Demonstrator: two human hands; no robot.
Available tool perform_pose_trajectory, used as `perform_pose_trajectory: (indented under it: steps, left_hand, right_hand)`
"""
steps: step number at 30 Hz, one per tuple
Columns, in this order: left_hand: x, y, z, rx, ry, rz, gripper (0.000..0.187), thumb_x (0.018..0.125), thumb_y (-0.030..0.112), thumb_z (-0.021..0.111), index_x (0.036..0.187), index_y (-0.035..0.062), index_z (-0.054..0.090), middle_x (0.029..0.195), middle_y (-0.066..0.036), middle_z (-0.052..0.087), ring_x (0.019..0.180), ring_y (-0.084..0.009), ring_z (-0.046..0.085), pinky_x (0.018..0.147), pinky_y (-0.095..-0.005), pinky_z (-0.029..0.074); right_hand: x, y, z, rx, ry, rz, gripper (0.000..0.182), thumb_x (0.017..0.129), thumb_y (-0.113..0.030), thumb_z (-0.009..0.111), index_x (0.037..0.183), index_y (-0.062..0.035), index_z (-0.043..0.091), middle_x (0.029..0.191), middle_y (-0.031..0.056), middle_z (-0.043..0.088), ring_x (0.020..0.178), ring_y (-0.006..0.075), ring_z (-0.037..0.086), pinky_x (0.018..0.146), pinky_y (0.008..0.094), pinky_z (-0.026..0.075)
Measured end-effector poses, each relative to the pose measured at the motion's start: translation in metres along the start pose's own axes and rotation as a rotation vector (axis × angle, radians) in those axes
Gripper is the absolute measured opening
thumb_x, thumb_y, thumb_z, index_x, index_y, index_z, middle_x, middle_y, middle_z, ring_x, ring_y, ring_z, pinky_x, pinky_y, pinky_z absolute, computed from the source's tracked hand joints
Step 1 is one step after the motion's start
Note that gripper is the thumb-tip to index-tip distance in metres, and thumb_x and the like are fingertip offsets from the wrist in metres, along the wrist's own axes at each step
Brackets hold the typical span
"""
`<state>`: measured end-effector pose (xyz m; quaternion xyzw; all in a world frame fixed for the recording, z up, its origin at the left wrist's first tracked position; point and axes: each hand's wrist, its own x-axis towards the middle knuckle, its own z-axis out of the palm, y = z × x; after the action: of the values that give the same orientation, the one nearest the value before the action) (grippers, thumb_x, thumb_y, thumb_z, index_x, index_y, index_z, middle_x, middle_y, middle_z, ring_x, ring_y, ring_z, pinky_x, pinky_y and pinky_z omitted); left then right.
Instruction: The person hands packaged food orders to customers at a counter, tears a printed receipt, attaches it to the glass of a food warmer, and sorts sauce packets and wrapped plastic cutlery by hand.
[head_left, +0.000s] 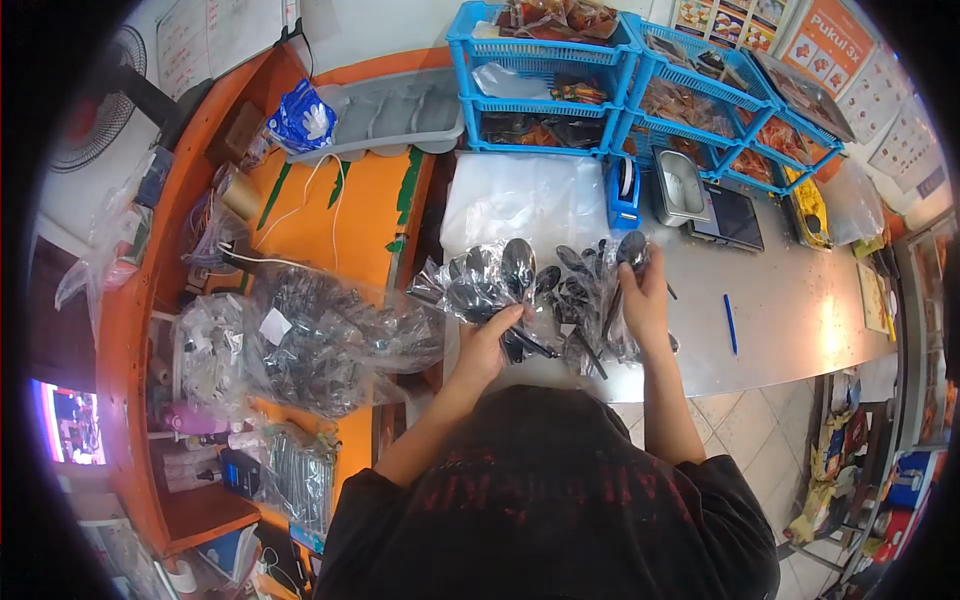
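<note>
My left hand (pixel 482 347) is closed around the handles of a bunch of black plastic spoons (pixel 518 262), their bowls pointing away from me and partly wrapped in clear plastic. To its right, my right hand (pixel 646 300) pinches another black spoon (pixel 633 247) by its upper part, bowl up. Between the two hands, more black spoons (pixel 572 292) lie loosely in crinkled clear plastic on the metal table (pixel 770 300). Some handles stick out toward my body.
Behind the spoons lie a stack of clear bags (pixel 520 195), a blue tape dispenser (pixel 624 195) and a metal tin (pixel 682 185). Blue tiered baskets (pixel 540 95) stand at the back. A blue pen (pixel 730 325) lies right; a large plastic bag (pixel 310 340) sits left.
</note>
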<state>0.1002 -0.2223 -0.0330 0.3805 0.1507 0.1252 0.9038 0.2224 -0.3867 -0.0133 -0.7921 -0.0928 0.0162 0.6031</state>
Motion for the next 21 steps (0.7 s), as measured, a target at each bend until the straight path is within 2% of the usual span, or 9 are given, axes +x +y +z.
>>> perform_pose_trajectory:
  steps: [4,5,7,9,12,16,18,19,21]
  left_hand:
    - [-0.001,-0.002,0.008,0.109,-0.074,0.008,0.028,0.074,-0.002,0.053,0.102,-0.0029,0.052,0.093,-0.010,0.059,0.081,-0.0179,0.058,0.069,-0.0290,0.048]
    - [-0.002,-0.004,0.008,0.111,-0.074,0.002,0.028,0.074,-0.002,0.053,0.102,-0.0029,0.052,0.093,-0.010,0.059,0.081,-0.0179,0.058,0.069,-0.0290,0.048]
    - [-0.002,-0.008,0.012,0.226,-0.097,0.061,0.029,0.074,-0.001,0.053,0.102,-0.0024,0.052,0.095,-0.010,0.058,0.085,-0.0163,0.057,0.076,-0.0280,0.045]
    - [-0.002,-0.007,0.015,0.217,-0.080,0.076,0.027,0.074,0.000,0.053,0.101,-0.0031,0.053,0.093,-0.010,0.059,0.088,-0.0152,0.056,0.080,-0.0272,0.043]
    - [0.000,-0.002,0.010,0.077,-0.078,-0.006,0.021,0.076,0.002,0.053,0.095,-0.0045,0.055,0.089,-0.013,0.061,0.086,-0.0191,0.058,0.078,-0.0304,0.045]
    - [-0.003,0.006,0.007,0.078,0.005,-0.054,0.023,0.076,0.002,0.052,0.098,-0.0046,0.055,0.089,-0.015,0.061,0.078,-0.0215,0.060,0.071,-0.0326,0.048]
    - [-0.002,0.002,0.001,0.092,-0.028,-0.047,0.025,0.076,0.002,0.052,0.100,-0.0041,0.054,0.090,-0.015,0.060,0.079,-0.0214,0.059,0.072,-0.0319,0.048]
    - [-0.001,0.001,-0.001,0.110,-0.067,-0.043,0.027,0.076,0.002,0.053,0.102,-0.0036,0.053,0.092,-0.014,0.060,0.080,-0.0212,0.059,0.072,-0.0312,0.048]
    - [0.002,-0.002,0.000,0.126,-0.121,-0.023,0.028,0.076,0.001,0.053,0.104,-0.0034,0.051,0.096,-0.014,0.058,0.084,-0.0206,0.058,0.074,-0.0312,0.047]
  right_hand:
    - [-0.015,-0.003,0.009,-0.750,0.101,-0.439,0.041,0.081,-0.017,0.056,0.115,0.0002,0.041,0.110,0.0130,0.041,0.104,0.0203,0.043,0.091,0.0304,0.033]
    - [-0.021,0.001,0.017,-0.750,0.101,-0.432,0.041,0.081,-0.017,0.056,0.115,0.0002,0.041,0.110,0.0130,0.041,0.104,0.0203,0.043,0.091,0.0304,0.033]
    - [-0.029,0.000,0.036,0.420,-0.438,-0.055,0.032,0.082,-0.016,0.056,0.107,0.0001,0.047,0.107,0.0092,0.046,0.096,0.0151,0.047,0.085,0.0275,0.037]
    - [-0.031,-0.010,0.032,0.464,-0.500,-0.071,0.019,0.083,-0.015,0.054,0.097,-0.0018,0.051,0.097,0.0038,0.051,0.085,0.0102,0.050,0.076,0.0247,0.041]
    - [-0.030,-0.029,0.032,0.966,-0.252,0.288,0.016,0.085,-0.010,0.050,0.100,-0.0066,0.048,0.086,0.0003,0.057,0.070,0.0079,0.052,0.065,0.0232,0.041]
    - [-0.005,0.013,0.006,0.867,-0.171,0.247,0.028,0.085,-0.011,0.048,0.112,-0.0036,0.043,0.096,0.0072,0.057,0.079,0.0156,0.055,0.073,0.0273,0.042]
    - [0.005,0.019,-0.001,-0.259,0.177,-0.223,0.042,0.082,-0.018,0.054,0.115,0.0027,0.038,0.100,0.0155,0.050,0.093,0.0273,0.049,0.083,0.0395,0.038]
    - [0.002,0.016,0.000,-0.259,0.176,-0.226,0.042,0.082,-0.018,0.054,0.115,0.0027,0.038,0.100,0.0155,0.050,0.093,0.0273,0.049,0.083,0.0395,0.038]
    - [-0.010,-0.001,0.005,-0.710,0.235,-0.483,0.051,0.078,-0.022,0.058,0.114,0.0062,0.037,0.106,0.0205,0.045,0.102,0.0318,0.042,0.087,0.0405,0.033]
